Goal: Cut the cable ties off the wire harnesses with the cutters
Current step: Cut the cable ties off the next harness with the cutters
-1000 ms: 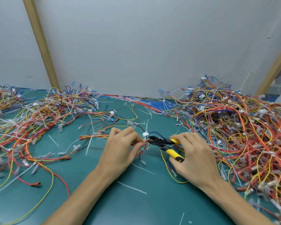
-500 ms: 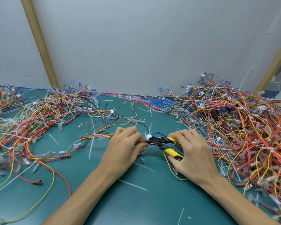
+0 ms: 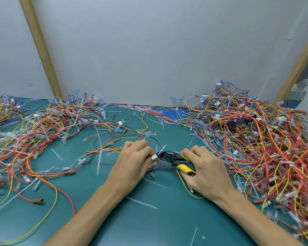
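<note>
Left hand [image 3: 132, 164] pinching red-yellow-blue wire harness [image 3: 112, 150] by white connector [image 3: 154, 157]; right hand [image 3: 205, 172] gripping yellow-handled black cutters [image 3: 174, 159], tips touching wires beside connector, over green mat [image 3: 158, 224]

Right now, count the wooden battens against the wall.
2: one batten at left, behind the left wire pile; the other batten at the far right, behind the right pile. None seems hidden.

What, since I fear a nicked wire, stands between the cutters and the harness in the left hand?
Nothing visible does: the cutters, held by the right hand, reach the harness beside its white connector at the left hand.
</note>
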A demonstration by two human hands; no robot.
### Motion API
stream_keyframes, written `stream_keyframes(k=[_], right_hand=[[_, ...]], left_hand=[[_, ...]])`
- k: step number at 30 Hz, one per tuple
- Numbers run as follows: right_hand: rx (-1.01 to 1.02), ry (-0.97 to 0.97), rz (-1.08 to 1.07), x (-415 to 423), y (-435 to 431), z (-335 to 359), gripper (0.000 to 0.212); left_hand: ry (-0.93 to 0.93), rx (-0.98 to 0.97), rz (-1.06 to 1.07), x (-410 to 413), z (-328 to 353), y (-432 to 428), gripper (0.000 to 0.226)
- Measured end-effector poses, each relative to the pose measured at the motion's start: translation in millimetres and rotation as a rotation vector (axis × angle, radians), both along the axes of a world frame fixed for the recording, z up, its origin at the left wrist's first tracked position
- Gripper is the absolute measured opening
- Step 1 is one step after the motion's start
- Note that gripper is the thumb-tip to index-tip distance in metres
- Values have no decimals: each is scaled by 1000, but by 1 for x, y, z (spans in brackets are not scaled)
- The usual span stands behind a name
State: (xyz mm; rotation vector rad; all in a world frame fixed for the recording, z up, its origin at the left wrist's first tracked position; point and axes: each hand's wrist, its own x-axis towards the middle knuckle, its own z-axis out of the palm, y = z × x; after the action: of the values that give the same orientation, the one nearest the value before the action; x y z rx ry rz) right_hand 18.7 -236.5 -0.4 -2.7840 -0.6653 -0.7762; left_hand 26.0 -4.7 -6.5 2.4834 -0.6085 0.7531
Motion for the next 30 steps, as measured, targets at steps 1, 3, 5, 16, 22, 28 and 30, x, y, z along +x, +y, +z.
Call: stream_keyframes(k=[1,3,5,16,22,28,30], right_hand=[[-2,17,-2,-1,1,1,28],[-14,82,-20,0,4,3,24],[-38,172,-44,0,6,4,22],[-110,299,-64,5,8,3,22],[-158,293,-55,7,7,2,22],[-190,281,-61,12,6,-2,24],[-189,285,-63,14,6,-3,25]], left_hand=[[-6,5,5,1,0,0,10],[-20,16,30,1,-1,0,11],[-30,11,51,0,0,-2,12],[114,-130,15,2,0,-2,24],[174,-158,41,5,-5,1,38],[179,-180,37,9,-10,2,42],[166,-202,22,9,-10,2,38]])
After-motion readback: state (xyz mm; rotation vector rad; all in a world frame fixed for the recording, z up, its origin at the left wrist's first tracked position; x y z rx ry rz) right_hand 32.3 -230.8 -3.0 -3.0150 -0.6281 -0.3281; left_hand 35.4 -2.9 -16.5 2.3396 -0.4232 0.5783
